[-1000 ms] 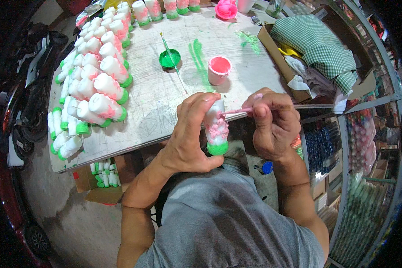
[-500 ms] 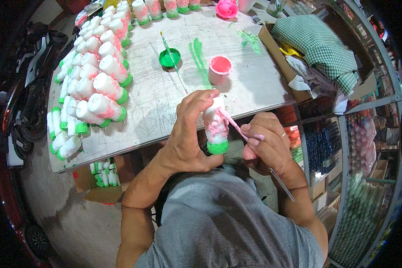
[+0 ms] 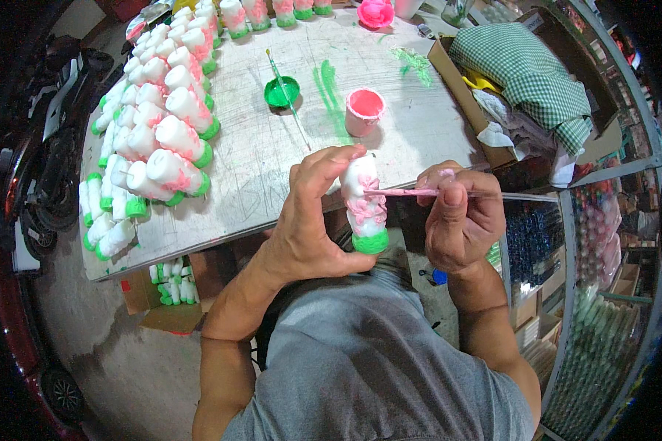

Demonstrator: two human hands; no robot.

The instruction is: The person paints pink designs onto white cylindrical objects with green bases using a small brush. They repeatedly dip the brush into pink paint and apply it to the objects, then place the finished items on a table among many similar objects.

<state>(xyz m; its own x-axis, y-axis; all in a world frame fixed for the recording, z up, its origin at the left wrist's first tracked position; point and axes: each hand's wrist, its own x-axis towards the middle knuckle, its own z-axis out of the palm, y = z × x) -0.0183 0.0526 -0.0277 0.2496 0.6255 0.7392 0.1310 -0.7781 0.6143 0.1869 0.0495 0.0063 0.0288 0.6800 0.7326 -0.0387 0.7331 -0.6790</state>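
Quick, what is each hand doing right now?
Left hand: holding a candle end to end, between fingers and thumb.
Right hand: closed on a thin brush, its tip at the candle.

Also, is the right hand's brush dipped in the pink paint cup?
No, the brush has its tip at the white cylinder in the left hand, apart from the paint cup.

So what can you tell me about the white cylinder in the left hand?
The white cylinder has a plain white top, pink raised decoration around its middle and a green band at its base. It looks matte, perhaps wax or plaster; I can't tell which. It stands roughly upright, off the table near its front edge, gripped end to end by the left hand, fingers above, thumb below. A thin brush in the right hand appears to touch the decoration.
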